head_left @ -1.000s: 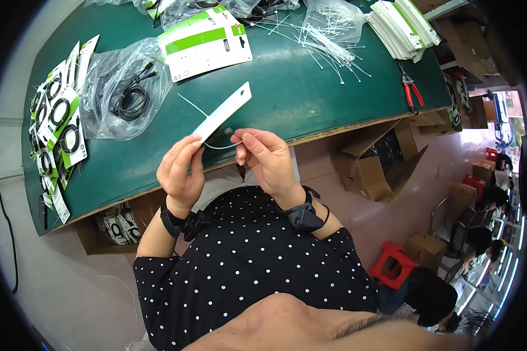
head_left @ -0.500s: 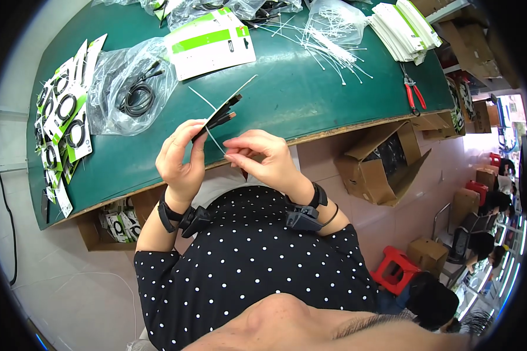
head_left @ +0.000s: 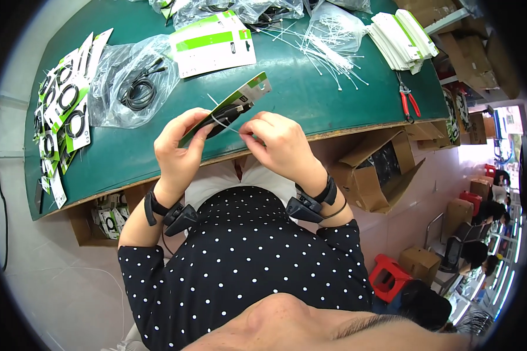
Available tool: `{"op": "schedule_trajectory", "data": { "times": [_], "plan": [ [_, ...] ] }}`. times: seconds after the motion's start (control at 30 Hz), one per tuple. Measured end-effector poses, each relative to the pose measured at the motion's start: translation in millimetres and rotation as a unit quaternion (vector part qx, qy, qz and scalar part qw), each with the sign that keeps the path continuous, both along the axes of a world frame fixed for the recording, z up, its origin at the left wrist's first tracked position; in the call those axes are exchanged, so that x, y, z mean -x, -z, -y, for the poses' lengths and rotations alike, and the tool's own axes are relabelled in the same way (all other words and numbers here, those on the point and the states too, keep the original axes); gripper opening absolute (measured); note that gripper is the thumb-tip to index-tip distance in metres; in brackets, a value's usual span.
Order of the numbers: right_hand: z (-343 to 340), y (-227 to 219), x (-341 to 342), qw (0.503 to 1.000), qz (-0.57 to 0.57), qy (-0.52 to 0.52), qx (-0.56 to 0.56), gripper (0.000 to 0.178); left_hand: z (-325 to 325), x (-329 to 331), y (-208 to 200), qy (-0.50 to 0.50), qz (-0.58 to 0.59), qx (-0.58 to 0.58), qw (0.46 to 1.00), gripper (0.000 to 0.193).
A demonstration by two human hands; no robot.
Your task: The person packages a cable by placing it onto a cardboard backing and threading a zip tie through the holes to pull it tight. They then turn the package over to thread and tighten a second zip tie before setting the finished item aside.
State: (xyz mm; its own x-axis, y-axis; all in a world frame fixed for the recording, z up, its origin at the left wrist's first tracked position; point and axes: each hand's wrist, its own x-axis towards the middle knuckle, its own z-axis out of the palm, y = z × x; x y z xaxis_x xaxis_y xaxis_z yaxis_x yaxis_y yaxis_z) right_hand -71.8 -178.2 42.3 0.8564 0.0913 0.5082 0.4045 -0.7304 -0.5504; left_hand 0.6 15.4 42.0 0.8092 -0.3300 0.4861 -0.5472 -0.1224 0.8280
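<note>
My left hand (head_left: 181,139) is closed on a green and white backing card (head_left: 246,92) with a coiled black cable (head_left: 225,117) against it. A white zip tie (head_left: 223,124) runs across the cable, one end sticking out beyond the card's far side. The tie's near end reaches my right hand (head_left: 275,139), whose thumb and forefinger are pinched on it. Card and cable are tilted above the front of the green table (head_left: 287,88). The lower part of the cable is hidden by my left fingers.
Carded cables (head_left: 64,111) lie piled at the left, beside a clear bag (head_left: 108,88) with a black cable. Blank-looking cards (head_left: 214,50), loose zip ties (head_left: 334,52), a card stack (head_left: 401,41) and red-handled cutters (head_left: 409,102) lie farther off. An open carton (head_left: 369,175) stands right, below the table edge.
The card has turned so more of its printed face shows. The tie is drawn farther through, its far end now shorter, and my right hand has moved slightly up and right.
</note>
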Motion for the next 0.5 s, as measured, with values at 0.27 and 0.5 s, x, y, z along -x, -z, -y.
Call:
{"op": "schedule_trajectory", "data": {
  "times": [0.27, 0.5],
  "plan": [
    [10.0, -26.1, 13.0, 0.946, -0.188, -0.105, -0.242, 0.008, -4.9, -4.7, -5.0, 0.112, -0.308, 0.011, 0.945, 0.024],
    [5.1, -17.7, 8.7, 0.965, -0.127, -0.052, -0.223, 0.008, 3.0, -2.4, -10.5, 0.156, -0.534, 0.035, 0.83, 0.027]
  ]
}}
